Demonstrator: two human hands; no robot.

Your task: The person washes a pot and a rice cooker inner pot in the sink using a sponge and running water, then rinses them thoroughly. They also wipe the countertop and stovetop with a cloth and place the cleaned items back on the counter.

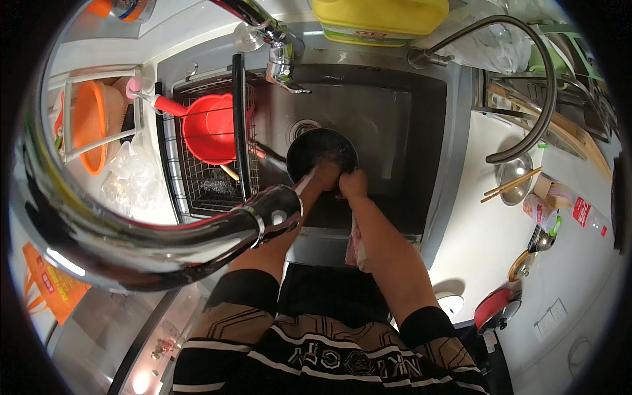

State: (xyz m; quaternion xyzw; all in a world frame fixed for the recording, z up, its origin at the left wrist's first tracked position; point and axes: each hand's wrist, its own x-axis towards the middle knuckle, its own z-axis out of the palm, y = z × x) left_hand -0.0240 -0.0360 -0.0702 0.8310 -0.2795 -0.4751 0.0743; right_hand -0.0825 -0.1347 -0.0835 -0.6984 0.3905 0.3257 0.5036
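A round black pan (316, 143) is tilted in the steel sink (414, 148), beside the drain (305, 127); its handle seems to point left, toward the rack. My left hand (327, 175) reaches inside the pan, blurred, and whether it holds anything is hidden. At the pan's right rim, my right hand (353, 183) is closed on the edge. A pinkish cloth (356, 247) hangs at the sink's front edge beside my right forearm. Above the pan, toward the back, stands a chrome faucet (282, 69).
Left in the sink, a wire rack (185, 190) holds a red plastic dipper (210, 128) and a steel wool scrubber (219, 183). A large chrome pipe (163, 247) curves close across the left. A thin metal spout (548, 94) arches at right. A metal bowl (514, 180) with chopsticks (511, 185) sits on the right counter.
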